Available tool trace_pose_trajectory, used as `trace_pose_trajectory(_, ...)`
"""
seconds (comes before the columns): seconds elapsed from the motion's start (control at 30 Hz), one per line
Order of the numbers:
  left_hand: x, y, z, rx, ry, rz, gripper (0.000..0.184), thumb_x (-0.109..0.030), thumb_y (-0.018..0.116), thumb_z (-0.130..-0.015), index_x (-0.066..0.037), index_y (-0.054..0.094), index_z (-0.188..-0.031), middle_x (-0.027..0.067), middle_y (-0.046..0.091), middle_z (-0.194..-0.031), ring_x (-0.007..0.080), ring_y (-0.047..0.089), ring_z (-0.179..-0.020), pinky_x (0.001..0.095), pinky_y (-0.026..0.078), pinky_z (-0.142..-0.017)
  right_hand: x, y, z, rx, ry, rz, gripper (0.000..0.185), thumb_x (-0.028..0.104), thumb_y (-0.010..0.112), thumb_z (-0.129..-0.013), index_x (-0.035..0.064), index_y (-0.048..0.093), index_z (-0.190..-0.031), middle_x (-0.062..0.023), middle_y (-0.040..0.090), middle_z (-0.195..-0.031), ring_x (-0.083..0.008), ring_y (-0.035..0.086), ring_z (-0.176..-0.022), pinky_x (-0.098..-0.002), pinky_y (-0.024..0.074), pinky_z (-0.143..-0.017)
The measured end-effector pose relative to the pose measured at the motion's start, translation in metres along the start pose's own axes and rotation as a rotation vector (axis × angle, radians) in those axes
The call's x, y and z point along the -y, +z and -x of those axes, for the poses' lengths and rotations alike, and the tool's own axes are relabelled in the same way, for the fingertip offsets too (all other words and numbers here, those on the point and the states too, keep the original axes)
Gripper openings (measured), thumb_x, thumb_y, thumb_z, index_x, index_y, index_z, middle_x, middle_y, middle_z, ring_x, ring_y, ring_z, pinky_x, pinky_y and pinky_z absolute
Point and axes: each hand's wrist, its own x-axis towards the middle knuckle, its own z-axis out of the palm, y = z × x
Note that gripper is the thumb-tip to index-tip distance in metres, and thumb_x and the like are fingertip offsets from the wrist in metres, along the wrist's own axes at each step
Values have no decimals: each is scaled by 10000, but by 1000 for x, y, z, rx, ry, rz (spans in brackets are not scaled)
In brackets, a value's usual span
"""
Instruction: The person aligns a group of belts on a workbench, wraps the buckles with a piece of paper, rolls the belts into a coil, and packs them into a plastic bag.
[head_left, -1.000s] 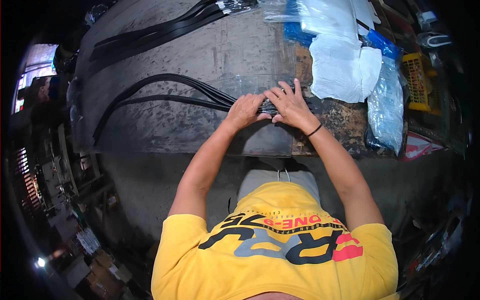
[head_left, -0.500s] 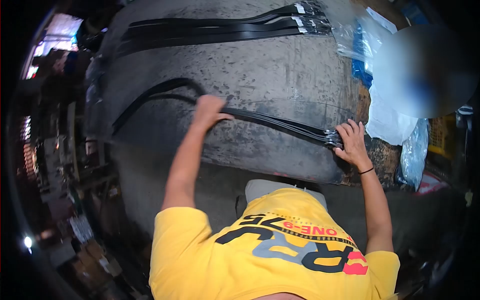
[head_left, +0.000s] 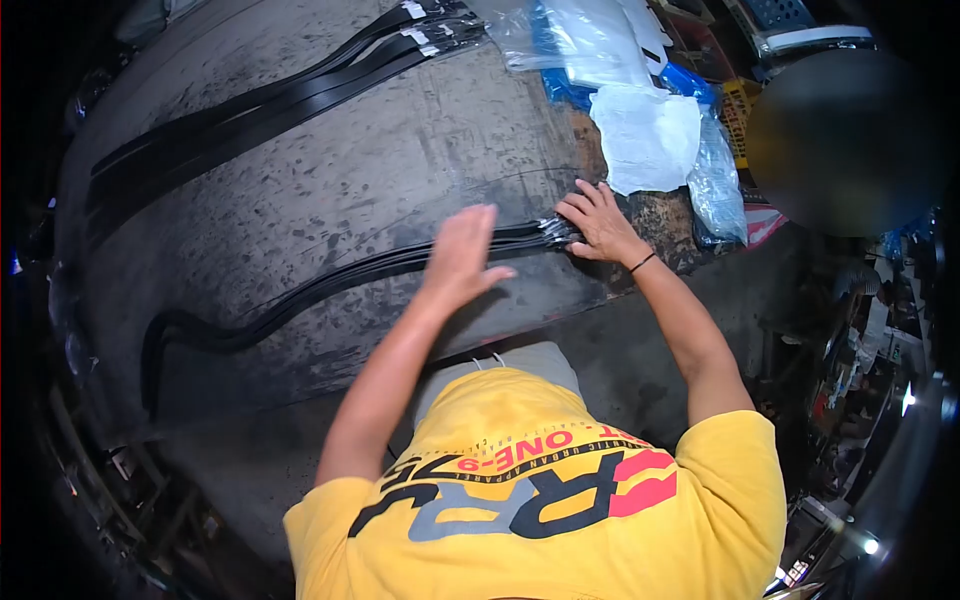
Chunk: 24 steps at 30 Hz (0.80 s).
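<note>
A bundle of long black strips [head_left: 300, 292] lies in a wavy line across the dark worktable [head_left: 250, 200], its far left end bent toward the table's front edge. My left hand [head_left: 462, 258] is over the strips near their right part, slightly blurred, with the thumb apart from the fingers and nothing seen gripped. At the bundle's right end, where shiny wrapped tips show, my right hand [head_left: 598, 225] rests with its fingers spread and touching the tips. A dark band circles the right wrist.
More black strips [head_left: 280, 100] with white tags lie at the table's back left. White cloth [head_left: 648, 138], clear plastic bags [head_left: 717, 185] and blue wrapping are at the right, beside a yellow basket [head_left: 738, 120]. A round blurred patch covers the upper right.
My left hand has moved along the strips toward my right hand, and its fingers have opened. The strips lie flatter than before. The view has shifted and turned.
</note>
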Motion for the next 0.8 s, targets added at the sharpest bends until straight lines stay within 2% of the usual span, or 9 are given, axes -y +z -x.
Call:
trace_pose_trajectory(0.07, -23, 49, -30, -33, 24, -41, 954, -395, 779, -625, 50, 324, -1337, 206, 474, -1240, 343, 459, -1147, 416, 375, -945, -1, 2, 0, -19, 9, -26, 715, 340, 721, -664, 169, 416, -1288, -82, 440, -1254, -338, 271, -1311, -574, 206, -1066)
trace_pose_trajectory(0.13, -35, 82, -43, 112, -97, -177, 824, -406, 740, -672, 19, 392, -1285, 142, 525, -1123, 279, 505, -1004, 382, 403, -818, 0, 0, 2, -15, 17, -36, 741, 338, 725, -661, 169, 403, -1307, -83, 437, -1274, -343, 265, -1318, -574, 221, -1060)
trace_pose_trajectory(0.17, -34, 90, -46, 116, -101, -188, 824, -406, 740, -672, 19, 392, -1285, 142, 525, -1123, 279, 505, -1004, 382, 403, -818, -1, 0, 3, -45, -1, -106, 744, 337, 726, -667, 165, 401, -1313, -87, 431, -1287, -346, 261, -1323, -580, 231, -1052)
trace_pose_trajectory(0.23, -34, 94, -50, 155, -122, -339, 655, -408, 698, -720, -25, 462, -1196, 82, 541, -1015, 237, 503, -892, 357, 388, -729, -9, -5, 6, -193, -37, -275, 665, 322, 712, -706, 139, 449, -1289, -111, 439, -1294, -356, 288, -1316, -544, 273, -1045)
trace_pose_trajectory(0.33, -39, 91, -50, 184, -168, -354, 556, -399, 687, -735, -54, 493, -1125, 67, 546, -978, 238, 505, -895, 359, 390, -738, -36, -5, 11, -378, -8, -426, 508, 275, 673, -769, 103, 515, -1220, -131, 473, -1250, -370, 367, -1257, -478, 312, -1033)
trace_pose_trajectory(0.37, -40, 92, -50, 164, -167, -374, 570, -400, 683, -740, -54, 493, -1149, 71, 547, -971, 242, 505, -895, 358, 389, -736, -46, 0, 13, -460, -52, -369, 333, 124, 659, -766, 80, 585, -1088, -122, 516, -1166, -354, 422, -1212, -423, 349, -1012)
trace_pose_trajectory(0.5, -42, 93, -50, 135, -159, -412, 593, -401, 690, -733, -50, 489, -1166, 77, 545, -964, 247, 505, -887, 360, 387, -735, -66, 4, 9, -452, -219, -386, 237, 21, 672, -706, 72, 604, -928, -91, 527, -974, -304, 486, -1090, -412, 400, -911)
trace_pose_trajectory(0.6, -43, 93, -48, 135, -170, -430, 615, -403, 698, -724, -45, 487, -1177, 85, 543, -964, 253, 505, -879, 361, 386, -737, -65, 6, 1, -508, -267, -366, 149, 55, 667, -680, 74, 618, -820, -74, 525, -894, -270, 505, -1009, -397, 402, -885)
trace_pose_trajectory(0.8, -44, 91, -49, 113, -162, -403, 628, -407, 701, -723, -39, 482, -1183, 95, 539, -960, 261, 504, -875, 359, 385, -736, -69, 11, -3, -469, -321, -323, 12, 68, 605, -699, 68, 598, -709, -78, 511, -897, -269, 495, -1003, -388, 397, -880)
